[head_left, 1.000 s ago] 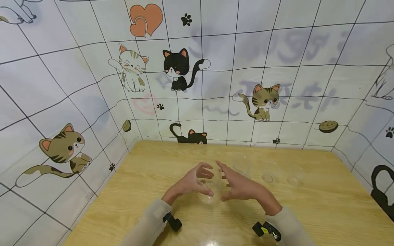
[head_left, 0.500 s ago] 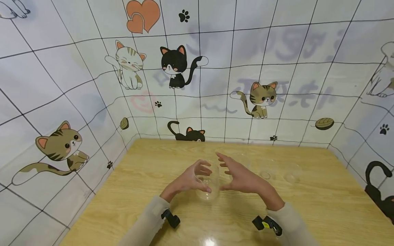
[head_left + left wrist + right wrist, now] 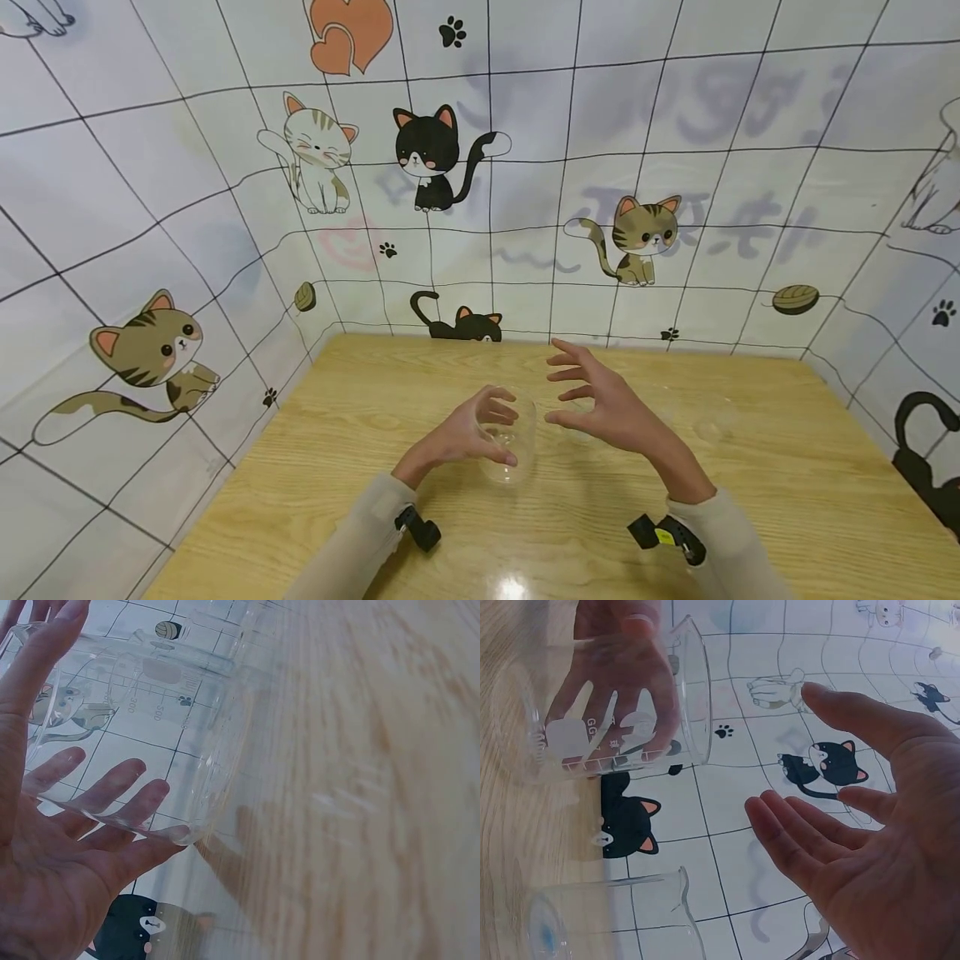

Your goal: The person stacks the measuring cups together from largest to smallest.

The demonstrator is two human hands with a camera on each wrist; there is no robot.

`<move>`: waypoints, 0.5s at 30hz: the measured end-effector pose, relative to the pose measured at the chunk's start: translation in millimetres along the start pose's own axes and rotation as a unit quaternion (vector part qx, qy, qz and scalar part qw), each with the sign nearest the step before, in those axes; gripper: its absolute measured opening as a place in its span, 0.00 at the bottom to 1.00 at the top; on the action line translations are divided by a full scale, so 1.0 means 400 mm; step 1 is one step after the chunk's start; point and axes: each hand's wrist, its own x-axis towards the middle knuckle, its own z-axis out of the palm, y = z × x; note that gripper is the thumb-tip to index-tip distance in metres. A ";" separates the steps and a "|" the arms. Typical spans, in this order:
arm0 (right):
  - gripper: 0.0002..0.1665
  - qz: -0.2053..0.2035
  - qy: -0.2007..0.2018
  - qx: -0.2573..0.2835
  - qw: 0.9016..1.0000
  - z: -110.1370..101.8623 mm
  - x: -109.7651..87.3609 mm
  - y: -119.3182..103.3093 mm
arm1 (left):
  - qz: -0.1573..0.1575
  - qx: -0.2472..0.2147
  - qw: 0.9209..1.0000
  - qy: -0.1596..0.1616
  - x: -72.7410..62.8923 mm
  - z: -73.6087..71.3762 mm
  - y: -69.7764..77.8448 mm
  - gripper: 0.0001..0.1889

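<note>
A large clear glass beaker (image 3: 521, 442) with white printed markings stands upright on the table. My left hand (image 3: 459, 435) holds it from the left, the fingers curved round its far side and the thumb on the near side. In the left wrist view the fingers of the left hand (image 3: 64, 862) lie along the glass of the beaker (image 3: 169, 697). My right hand (image 3: 609, 407) is raised to the right of the beaker, fingers spread and apart from the glass. The right wrist view shows a gap between the right hand (image 3: 870, 859) and the beaker (image 3: 562, 750).
A smaller clear glass vessel (image 3: 622, 919) stands near the beaker, partly behind the right hand in the head view. More clear glassware (image 3: 716, 423) stands to the right, its outlines faint. A cat-patterned cloth (image 3: 525, 192) walls the wooden table (image 3: 375, 400) at the back and sides.
My right hand has moved up and to the right, away from the beaker, and its fingers have spread wider. The left hand stays at the beaker, nearly still.
</note>
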 end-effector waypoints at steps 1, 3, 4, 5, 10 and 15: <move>0.57 -0.001 0.004 0.007 1.000 -0.003 -0.001 0.002 | 0.001 0.000 1.000 0.000 0.000 -0.001 -0.001 0.47; 0.55 -0.002 0.010 0.020 1.000 -0.006 -0.001 0.008 | 0.000 -0.001 1.000 0.000 -0.002 0.000 -0.003 0.47; 0.54 -0.003 0.012 0.026 1.000 -0.007 -0.002 0.011 | 0.000 -0.001 1.000 0.000 -0.003 0.000 -0.004 0.47; 0.53 -0.002 0.013 0.031 0.999 -0.008 -0.002 0.014 | 0.000 0.000 1.000 -0.001 -0.003 0.000 -0.006 0.47; 0.52 -0.005 0.031 0.020 0.999 -0.017 -0.005 0.022 | 0.009 0.005 1.000 0.000 -0.002 0.003 -0.004 0.47; 0.51 -0.019 0.060 -0.010 0.998 -0.030 -0.001 0.025 | 0.015 0.005 1.000 0.004 -0.003 0.000 0.003 0.47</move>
